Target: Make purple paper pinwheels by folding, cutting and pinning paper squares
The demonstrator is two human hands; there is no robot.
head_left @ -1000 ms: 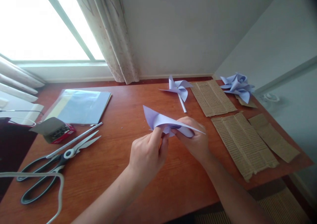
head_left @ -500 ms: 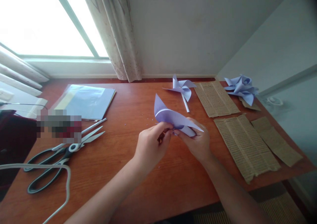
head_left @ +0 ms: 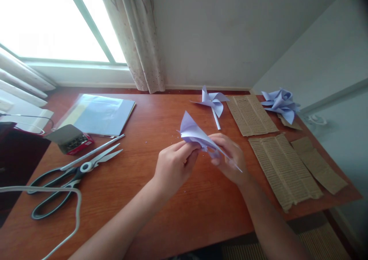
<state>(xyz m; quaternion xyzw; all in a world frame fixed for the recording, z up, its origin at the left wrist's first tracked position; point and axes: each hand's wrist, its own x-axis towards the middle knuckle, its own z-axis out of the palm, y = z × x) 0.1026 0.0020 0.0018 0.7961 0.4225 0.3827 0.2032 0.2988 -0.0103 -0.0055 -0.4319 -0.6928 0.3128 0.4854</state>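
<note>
A plain grey-white wall (head_left: 201, 41) fills the upper middle of the frame, and below it a reddish-brown wooden table (head_left: 115, 183) spans most of the picture. A bright window (head_left: 51, 22) takes the upper left, beside a pale patterned fabric curtain (head_left: 135, 38). Toward the right side lie two ridged brown cardboard sheets (head_left: 284, 170), one beyond the other. Left of centre, a flat pack of blue paper in clear plastic (head_left: 100, 114) lies beyond open scissors with dark grey handles (head_left: 85, 167).

At the centre, the left hand (head_left: 174, 162) pinches the near edge of a curled lilac paper piece (head_left: 195, 131) between thumb and fingers. This paper is tilted above the table, its right end at the right hand (head_left: 235, 160), whose fingers curl about it; the paper partly covers them, so how firmly they close I cannot tell.

In the upper right lies a cluster of folded lilac paper blades (head_left: 281, 101); nearer the middle, a lilac paper pinwheel on a white stick (head_left: 214, 101). At left, an open red cardboard box (head_left: 82, 147) holds small metallic pieces.
</note>
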